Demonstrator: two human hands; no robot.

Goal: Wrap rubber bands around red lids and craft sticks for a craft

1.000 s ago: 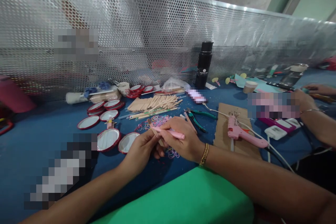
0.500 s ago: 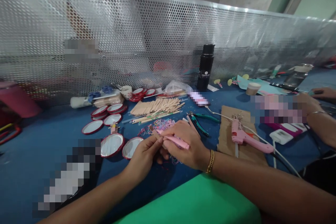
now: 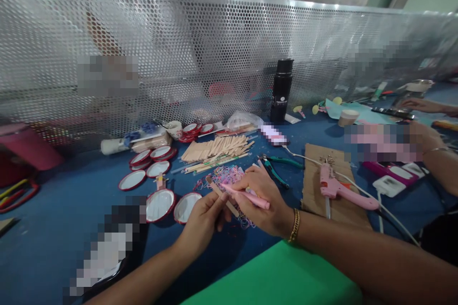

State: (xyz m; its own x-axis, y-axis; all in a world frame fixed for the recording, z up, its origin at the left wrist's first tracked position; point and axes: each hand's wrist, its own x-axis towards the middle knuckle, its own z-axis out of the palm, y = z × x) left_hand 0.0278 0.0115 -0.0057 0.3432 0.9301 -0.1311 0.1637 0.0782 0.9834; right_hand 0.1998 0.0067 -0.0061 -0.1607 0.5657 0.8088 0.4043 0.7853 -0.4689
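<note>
Between thumb and fingers, my left hand (image 3: 201, 219) pinches a flat wooden craft stick (image 3: 215, 188), which slants down toward the right. My right hand (image 3: 267, 190) grips a pink pen (image 3: 258, 200), its tip at the stick beside my left thumb. Whether the tip touches the wood I cannot tell. Just beyond both hands lies a heap of colourful rubber bands (image 3: 229, 175). Behind that is a pile of wooden sticks (image 3: 214, 147). Round red-rimmed white lids (image 3: 160, 205) lie to the left of my hands.
Teal-handled pliers (image 3: 277, 171) lie right of the bands. A pink glue gun (image 3: 332, 186) rests on cardboard (image 3: 311, 176), with cables alongside. A black bottle (image 3: 281, 93) stands by the perforated metal screen (image 3: 161, 47). Another person's hand (image 3: 424, 138) is at the right. Green material (image 3: 286, 271) lies in front.
The stick now shows more of its length, with its lower end visible below my left thumb. The pen still meets it. The view has shifted slightly, and the other person's far hand has moved left.
</note>
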